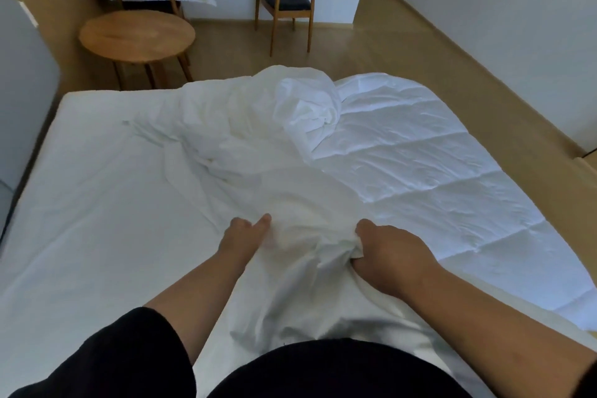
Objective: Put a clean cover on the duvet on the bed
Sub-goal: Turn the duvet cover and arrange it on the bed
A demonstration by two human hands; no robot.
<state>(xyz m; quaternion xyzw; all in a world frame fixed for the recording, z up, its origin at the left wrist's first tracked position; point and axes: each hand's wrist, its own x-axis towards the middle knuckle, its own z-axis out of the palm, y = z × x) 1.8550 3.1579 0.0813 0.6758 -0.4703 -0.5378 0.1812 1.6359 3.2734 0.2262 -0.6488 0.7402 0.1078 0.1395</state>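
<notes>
Near the bed's (80, 203) foot edge we stand with both hands on the cover (258, 152), a crumpled white heap running from us up the middle of the bed. Our right hand (387, 255) is curled tight round a bunch of the cover; our left hand (245, 233) lies against the cloth with fingers nearly straight, holding nothing. Right of the cover the quilted duvet (420, 152) lies bare on the bed, spread flat, its near edge partly under the heap. We judge the step to be sorting the cover to find its opening or corners; nothing is sheathed yet. Next we need the left hand to grip too, then the cover spread open toward the duvet.
</notes>
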